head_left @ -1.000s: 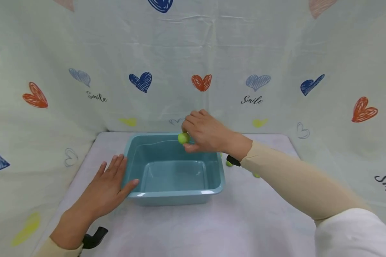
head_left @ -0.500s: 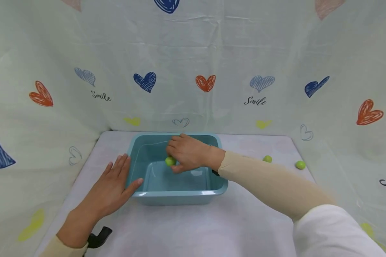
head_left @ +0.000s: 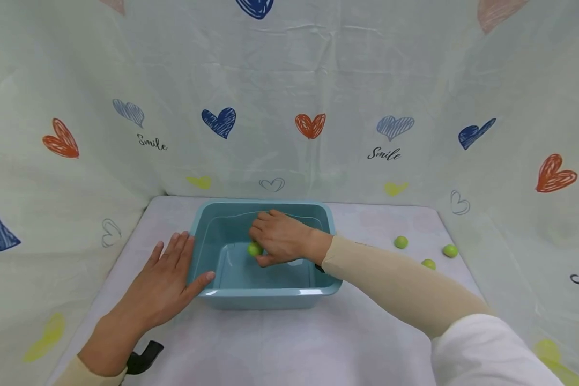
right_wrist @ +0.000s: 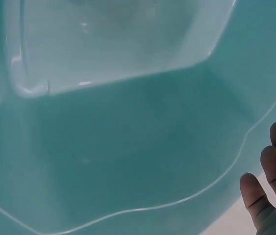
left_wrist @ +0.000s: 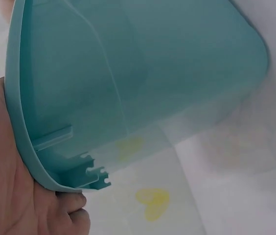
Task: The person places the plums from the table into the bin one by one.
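Water fills the rectangular teal plastic basin [head_left: 265,292] in the head view, and the right hand [head_left: 282,242] reaches down into it with fingers curled round a small round green fruit [head_left: 254,249], held low near the basin's floor at its left-middle. The left hand [head_left: 161,287] lies flat on the pale cloth-covered table [head_left: 289,343], fingers straight and together, thumb touching the basin's near-left corner. Judging from this, a quick pull of the right hand could slop water over the rim onto the cloth, and the smooth wet fruit could slip out of the pinch; with only a thumb against it, the basin might also slide. Three more small green fruits [head_left: 401,242] lie loose on the table to the right, well apart from the basin, and could roll off the edge if the cloth is jolted. The right forearm hides the basin's right inner wall and part of its floor. From the left wrist, only the basin's outer wall and rim show, with the palm pressed beside it; most fingers are cut off, so their spread cannot be told there. From the right wrist, the fruit is a green sliver at the right edge above three fingertips [right_wrist: 255,196]; the thumb is out of view, and the waterline is hard to follow.
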The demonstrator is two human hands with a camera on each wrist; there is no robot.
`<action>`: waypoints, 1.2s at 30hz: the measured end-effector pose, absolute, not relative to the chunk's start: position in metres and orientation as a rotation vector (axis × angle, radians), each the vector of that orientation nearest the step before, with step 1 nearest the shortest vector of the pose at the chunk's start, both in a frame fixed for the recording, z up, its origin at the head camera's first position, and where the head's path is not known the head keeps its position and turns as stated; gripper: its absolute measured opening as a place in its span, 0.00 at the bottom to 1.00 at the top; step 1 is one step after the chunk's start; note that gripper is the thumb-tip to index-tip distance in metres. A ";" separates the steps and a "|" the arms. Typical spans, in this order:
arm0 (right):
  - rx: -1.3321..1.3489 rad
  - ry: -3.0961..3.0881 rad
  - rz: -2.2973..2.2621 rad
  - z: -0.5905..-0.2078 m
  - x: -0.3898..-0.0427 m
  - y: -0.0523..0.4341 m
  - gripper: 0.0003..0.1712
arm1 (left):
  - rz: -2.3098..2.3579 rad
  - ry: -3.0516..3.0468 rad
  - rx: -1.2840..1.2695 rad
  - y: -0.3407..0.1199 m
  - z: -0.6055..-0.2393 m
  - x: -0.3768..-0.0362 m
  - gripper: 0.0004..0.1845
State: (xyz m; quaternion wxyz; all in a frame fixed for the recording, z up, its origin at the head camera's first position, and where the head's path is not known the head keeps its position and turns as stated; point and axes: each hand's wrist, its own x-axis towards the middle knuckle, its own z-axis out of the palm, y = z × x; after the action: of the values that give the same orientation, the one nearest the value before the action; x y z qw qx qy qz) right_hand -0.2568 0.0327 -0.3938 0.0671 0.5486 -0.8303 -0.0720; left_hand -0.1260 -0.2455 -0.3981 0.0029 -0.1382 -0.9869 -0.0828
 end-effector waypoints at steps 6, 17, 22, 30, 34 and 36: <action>1.658 -2.483 -0.203 -0.402 -0.257 0.031 0.19 | -0.264 -3.109 -0.407 -0.245 -0.399 -0.126 0.55; 1.638 -2.495 -0.186 -0.402 -0.256 0.031 0.20 | -0.288 -3.106 -0.395 -0.243 -0.398 -0.126 0.55; 1.629 -2.496 -0.190 -0.402 -0.256 0.031 0.20 | -0.300 -3.108 -0.390 -0.243 -0.398 -0.126 0.55; 1.622 -2.465 -0.200 -0.404 -0.256 0.031 0.20 | -0.297 -3.104 -0.397 -0.243 -0.398 -0.126 0.55; 1.620 -2.471 -0.216 -0.404 -0.256 0.031 0.22 | -0.301 -3.106 -0.394 -0.243 -0.398 -0.126 0.55; 1.618 -2.477 -0.226 -0.404 -0.256 0.031 0.23 | -0.305 -3.108 -0.391 -0.243 -0.398 -0.126 0.55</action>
State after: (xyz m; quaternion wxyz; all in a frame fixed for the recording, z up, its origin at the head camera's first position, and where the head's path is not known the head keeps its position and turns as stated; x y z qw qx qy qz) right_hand -0.2560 0.0313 -0.4045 0.0872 0.5432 -0.8316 -0.0759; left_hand -0.1257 -0.2429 -0.3977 -0.0031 -0.1243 -0.9875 -0.0968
